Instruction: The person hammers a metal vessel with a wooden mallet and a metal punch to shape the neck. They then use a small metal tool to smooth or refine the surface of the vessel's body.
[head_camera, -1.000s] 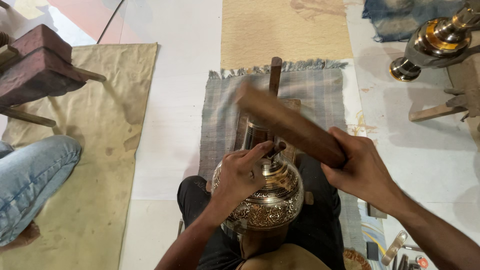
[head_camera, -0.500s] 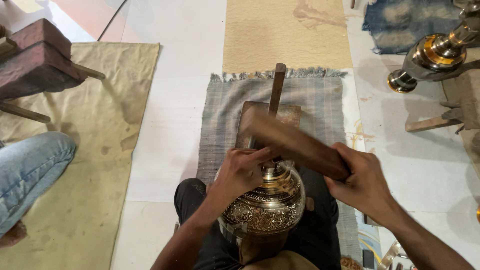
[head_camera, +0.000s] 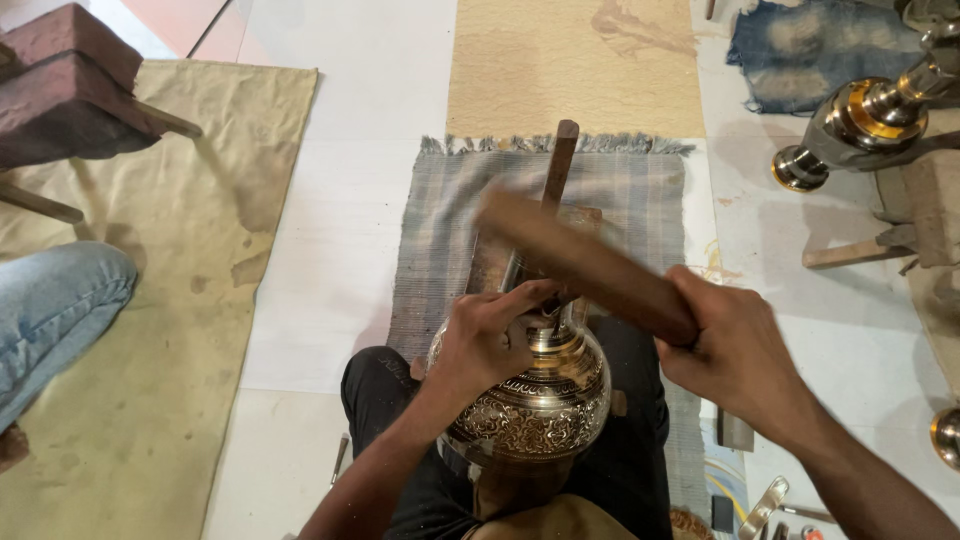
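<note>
An engraved round metal pot (head_camera: 535, 405), silver and brass coloured, rests between my knees on dark trousers. My left hand (head_camera: 490, 335) is closed over the pot's neck, pinching a small tool against it; the tool itself is mostly hidden. My right hand (head_camera: 735, 350) grips a thick brown wooden mallet (head_camera: 585, 265), which slants up to the left above the pot and is blurred with motion. A wooden post (head_camera: 558, 165) stands up just beyond the pot on a grey striped fringed rug (head_camera: 450, 230).
A tan cloth (head_camera: 160, 300) covers the floor at left, with another person's jeans-clad knee (head_camera: 60, 305) on it. A wooden stool (head_camera: 70, 90) stands top left. Polished metal vessel parts (head_camera: 860, 125) lie at right, and small tools (head_camera: 765, 505) by my right leg.
The mallet has swung down and slightly left toward the pot's neck between frames. My left hand has stayed on the neck. The camera has shifted a little.
</note>
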